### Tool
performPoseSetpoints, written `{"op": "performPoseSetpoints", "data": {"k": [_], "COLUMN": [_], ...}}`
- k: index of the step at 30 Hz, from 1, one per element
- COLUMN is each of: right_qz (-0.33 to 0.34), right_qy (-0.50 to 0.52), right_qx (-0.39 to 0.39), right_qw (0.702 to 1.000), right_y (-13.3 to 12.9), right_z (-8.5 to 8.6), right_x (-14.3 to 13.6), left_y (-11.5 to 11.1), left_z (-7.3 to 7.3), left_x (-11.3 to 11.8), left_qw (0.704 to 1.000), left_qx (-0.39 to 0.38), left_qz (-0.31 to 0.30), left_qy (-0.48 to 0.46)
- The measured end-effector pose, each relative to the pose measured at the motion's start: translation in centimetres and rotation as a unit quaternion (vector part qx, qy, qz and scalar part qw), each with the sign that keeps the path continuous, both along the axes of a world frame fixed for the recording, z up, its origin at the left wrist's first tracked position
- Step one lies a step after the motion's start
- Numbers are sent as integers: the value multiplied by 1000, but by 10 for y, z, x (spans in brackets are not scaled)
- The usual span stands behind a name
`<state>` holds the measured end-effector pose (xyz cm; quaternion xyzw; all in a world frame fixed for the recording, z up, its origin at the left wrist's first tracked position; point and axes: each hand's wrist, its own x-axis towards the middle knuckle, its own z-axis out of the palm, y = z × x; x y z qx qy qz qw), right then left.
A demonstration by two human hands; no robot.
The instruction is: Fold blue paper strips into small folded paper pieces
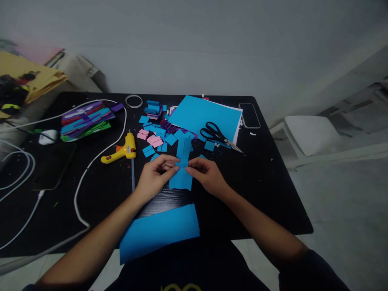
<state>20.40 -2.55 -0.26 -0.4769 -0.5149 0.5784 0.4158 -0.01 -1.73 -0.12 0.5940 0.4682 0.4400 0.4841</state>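
Between my two hands is a narrow blue paper strip point(183, 178) with fold lines, held upright over the table. My left hand point(157, 171) pinches its left edge between thumb and fingers. Opposite, my right hand point(207, 173) grips the right edge the same way. Just beyond the strip lie small folded blue and pink paper pieces point(154, 140). Close to my body rests a larger folded blue paper point(160, 226), partly over the table's front edge. Black-handled scissors point(222, 138) lie on a blue sheet point(203, 115) behind my right hand.
Left of my hands lies a yellow glue gun point(124, 150). Farther left are a bundle of coloured paper strips point(86, 121), a white cable point(79, 190) and a dark phone point(56, 165). Another phone point(251, 116) and a tape ring point(133, 101) sit toward the back. A white stool point(312, 133) stands right.
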Motion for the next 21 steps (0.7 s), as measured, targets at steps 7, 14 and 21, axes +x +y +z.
{"op": "performPoseSetpoints", "data": {"k": [7,14,21], "right_qz": [20,24,-21], "right_qy": [49,72,74], "right_qx": [-54,-87,-82], "right_qw": [997,993,994], "right_y": [1,2,0], "right_z": [0,1,-2], "right_x": [1,0,-3], "left_y": [-1,-1,-2], "left_z": [0,-1,2], "left_x": [0,-1,0], "left_qw": [999,997,997], "left_qx": [21,63,60], "left_qz": [0,2,-6], "left_qy": [26,47,39]}}
